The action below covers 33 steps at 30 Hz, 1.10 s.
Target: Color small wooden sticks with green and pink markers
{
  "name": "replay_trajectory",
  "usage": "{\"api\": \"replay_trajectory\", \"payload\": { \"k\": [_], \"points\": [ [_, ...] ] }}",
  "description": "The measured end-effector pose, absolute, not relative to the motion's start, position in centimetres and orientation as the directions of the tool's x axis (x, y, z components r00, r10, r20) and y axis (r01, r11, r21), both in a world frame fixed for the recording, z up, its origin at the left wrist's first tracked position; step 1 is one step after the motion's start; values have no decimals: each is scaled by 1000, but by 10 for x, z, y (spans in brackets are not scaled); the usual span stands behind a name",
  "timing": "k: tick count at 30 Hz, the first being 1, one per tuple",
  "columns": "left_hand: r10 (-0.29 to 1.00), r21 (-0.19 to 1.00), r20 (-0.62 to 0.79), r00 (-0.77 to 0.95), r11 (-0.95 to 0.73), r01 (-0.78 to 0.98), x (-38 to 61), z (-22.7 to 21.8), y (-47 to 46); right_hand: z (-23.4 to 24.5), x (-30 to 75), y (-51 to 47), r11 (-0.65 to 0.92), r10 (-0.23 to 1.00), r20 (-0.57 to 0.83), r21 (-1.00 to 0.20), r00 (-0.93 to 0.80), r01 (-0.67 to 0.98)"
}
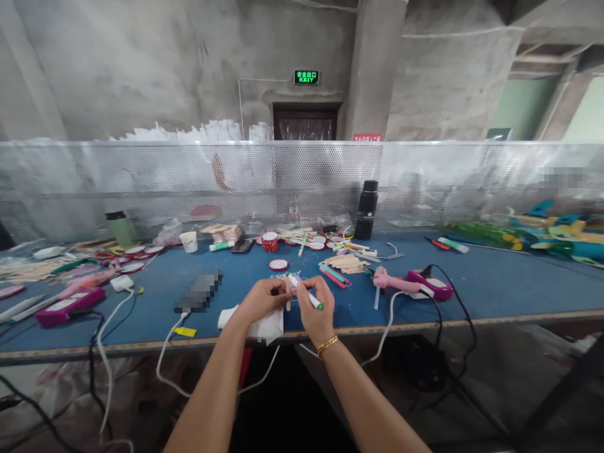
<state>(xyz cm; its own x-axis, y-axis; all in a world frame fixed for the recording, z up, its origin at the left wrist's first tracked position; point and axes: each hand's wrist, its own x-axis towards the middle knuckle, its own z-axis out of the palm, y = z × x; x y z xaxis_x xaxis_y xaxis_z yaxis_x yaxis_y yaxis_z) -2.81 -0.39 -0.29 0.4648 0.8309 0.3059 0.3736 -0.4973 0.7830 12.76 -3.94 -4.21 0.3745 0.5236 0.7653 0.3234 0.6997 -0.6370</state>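
My left hand (265, 298) is closed on a flat wooden craft stick (288, 306), held upright near the table's front edge. In my right hand (319, 308) is a white marker with a green end (314, 301), gripped like a pen. Its tip points toward the upper part of the stick, though I cannot tell whether they touch. Behind my fingers lies a small tangle of pale purple and blue strands (278, 277), partly hidden. White tissue paper (270, 327) lies under my left wrist.
Craft sticks (346, 262) and coloured markers (334, 275) lie beyond my right hand. A pink glue gun (399, 282) sits further right, its cord over the edge. A phone (199, 292) charges at left. A black bottle (367, 211) stands by the perforated screen (325, 167).
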Motion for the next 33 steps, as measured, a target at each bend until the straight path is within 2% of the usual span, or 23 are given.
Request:
{"api": "replay_trajectory", "payload": {
  "k": [13, 22, 33],
  "points": [
    [817, 766, 347, 461, -530, 363, -28, -4, -3, -42, 128, -40, 676, 543, 738, -667, 401, 313],
    [835, 784, 324, 445, -500, 367, -26, 0, -8, -43, 129, -39, 671, 544, 730, -674, 414, 307],
    [849, 824, 320, 420, -468, 320, -24, -2, -8, -50, 133, -33, 701, 595, 717, -684, 363, 201]
  ]
}}
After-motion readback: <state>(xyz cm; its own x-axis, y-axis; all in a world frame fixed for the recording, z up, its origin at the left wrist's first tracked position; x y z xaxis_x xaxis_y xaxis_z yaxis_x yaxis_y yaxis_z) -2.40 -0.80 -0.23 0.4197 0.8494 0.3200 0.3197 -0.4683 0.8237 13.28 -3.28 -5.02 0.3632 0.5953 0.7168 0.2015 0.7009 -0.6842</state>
